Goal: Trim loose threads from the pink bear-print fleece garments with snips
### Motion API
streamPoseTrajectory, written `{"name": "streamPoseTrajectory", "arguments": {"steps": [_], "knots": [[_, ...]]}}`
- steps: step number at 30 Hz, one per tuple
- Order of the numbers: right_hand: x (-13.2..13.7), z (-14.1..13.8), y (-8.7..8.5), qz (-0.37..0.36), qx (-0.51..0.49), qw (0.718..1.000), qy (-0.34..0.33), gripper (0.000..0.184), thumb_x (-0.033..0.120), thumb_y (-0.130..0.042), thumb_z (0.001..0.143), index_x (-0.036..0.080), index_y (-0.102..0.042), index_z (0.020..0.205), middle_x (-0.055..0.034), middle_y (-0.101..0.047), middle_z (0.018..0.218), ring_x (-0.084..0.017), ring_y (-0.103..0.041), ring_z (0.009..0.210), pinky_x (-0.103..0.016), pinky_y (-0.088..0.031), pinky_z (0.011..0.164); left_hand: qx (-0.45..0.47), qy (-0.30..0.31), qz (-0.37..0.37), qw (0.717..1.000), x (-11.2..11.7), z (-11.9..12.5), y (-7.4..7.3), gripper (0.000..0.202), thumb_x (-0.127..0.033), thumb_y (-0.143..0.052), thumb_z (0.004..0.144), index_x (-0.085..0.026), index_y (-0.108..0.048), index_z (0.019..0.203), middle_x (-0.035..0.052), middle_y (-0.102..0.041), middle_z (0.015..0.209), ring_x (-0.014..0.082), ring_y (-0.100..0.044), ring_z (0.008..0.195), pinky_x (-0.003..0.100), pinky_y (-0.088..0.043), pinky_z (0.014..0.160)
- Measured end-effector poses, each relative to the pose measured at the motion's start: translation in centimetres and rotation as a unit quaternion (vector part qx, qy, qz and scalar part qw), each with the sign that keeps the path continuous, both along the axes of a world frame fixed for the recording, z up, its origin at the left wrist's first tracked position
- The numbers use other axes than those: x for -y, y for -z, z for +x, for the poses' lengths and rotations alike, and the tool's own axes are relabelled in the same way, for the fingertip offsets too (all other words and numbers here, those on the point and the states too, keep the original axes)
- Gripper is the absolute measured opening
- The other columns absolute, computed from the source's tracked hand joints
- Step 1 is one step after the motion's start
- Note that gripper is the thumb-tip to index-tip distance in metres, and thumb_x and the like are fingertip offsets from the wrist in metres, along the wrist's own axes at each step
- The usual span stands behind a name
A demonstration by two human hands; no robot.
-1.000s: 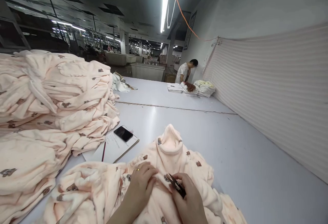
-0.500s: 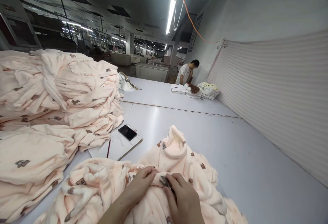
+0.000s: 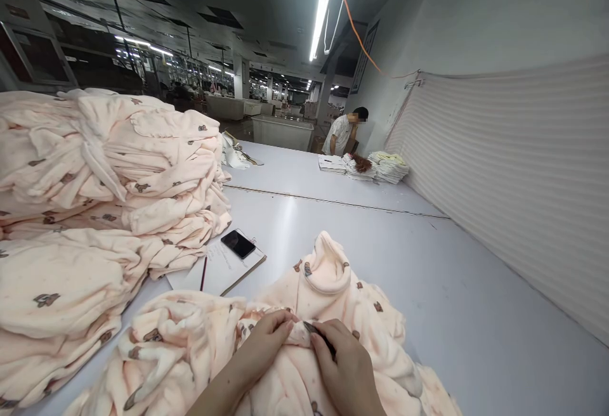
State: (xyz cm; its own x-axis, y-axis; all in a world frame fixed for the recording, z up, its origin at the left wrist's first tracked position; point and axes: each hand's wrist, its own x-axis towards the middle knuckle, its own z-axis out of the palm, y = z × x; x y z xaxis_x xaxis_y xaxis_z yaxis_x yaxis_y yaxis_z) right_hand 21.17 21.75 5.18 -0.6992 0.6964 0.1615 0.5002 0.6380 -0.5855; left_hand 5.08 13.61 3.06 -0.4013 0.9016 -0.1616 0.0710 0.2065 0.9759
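A pale pink fleece garment (image 3: 328, 270) with small brown bear prints lies bunched on the table in front of me. My left hand (image 3: 266, 343) pinches a fold of it between thumb and fingers. Closed around a pair of dark thread snips (image 3: 323, 340), my right hand (image 3: 345, 365) is just right of that fold. The snips' tip points left, toward the left fingertips, and touches or nearly touches the cloth. My right palm hides most of their body.
A tall heap of the same pink fleece (image 3: 104, 162) fills the left side. Beside it are a notepad (image 3: 228, 270), a black phone (image 3: 238, 244) and a dark red pen (image 3: 203, 274). Stacked cloth (image 3: 387, 167) sits at the table's far end, near a person (image 3: 340, 134).
The snips have turned slightly in my right hand, and their blades look closed rather than parted. My left hand still pinches the fleece. The view has shifted slightly.
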Motion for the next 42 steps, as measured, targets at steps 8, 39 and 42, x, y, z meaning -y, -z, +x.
{"name": "streamPoseTrajectory", "arguments": {"steps": [8,39,42], "knots": [[0.3,0.3,-0.6,-0.024,0.000,1.000,-0.018,0.022,0.026,-0.050,0.089,0.027,-0.068,0.102,-0.0016,-0.069,0.098,-0.021,-0.065,0.090,-0.032,-0.043,0.082,-0.022,-0.003,0.003,1.000,0.2,0.6,0.1,0.025,-0.032,-0.044,0.083,-0.019,-0.065,0.089,0.0046,-0.067,0.099,0.0237,-0.057,0.102,0.036,-0.039,0.094],[-3.5,6.0,1.2,-0.269,-0.343,0.886,0.161,0.035,0.053,-0.067,0.075,0.018,-0.068,0.076,-0.0027,-0.068,0.074,-0.022,-0.062,0.078,-0.028,-0.048,0.070,-0.316,0.023,0.142,0.938,-5.0,7.2,-2.9,0.031,-0.034,-0.051,0.085,-0.023,-0.057,0.113,0.0096,-0.065,0.097,0.0274,-0.058,0.089,0.042,-0.045,0.080],[-6.6,6.8,0.6,-0.219,-0.331,0.888,0.231,0.032,0.049,-0.067,0.075,0.018,-0.067,0.085,-0.0045,-0.070,0.089,-0.024,-0.061,0.092,-0.030,-0.045,0.082,-0.366,0.003,0.202,0.908,-4.9,8.3,-0.7,0.029,-0.028,-0.046,0.086,-0.021,-0.056,0.113,0.0118,-0.065,0.100,0.0280,-0.057,0.090,0.042,-0.042,0.080]]}}
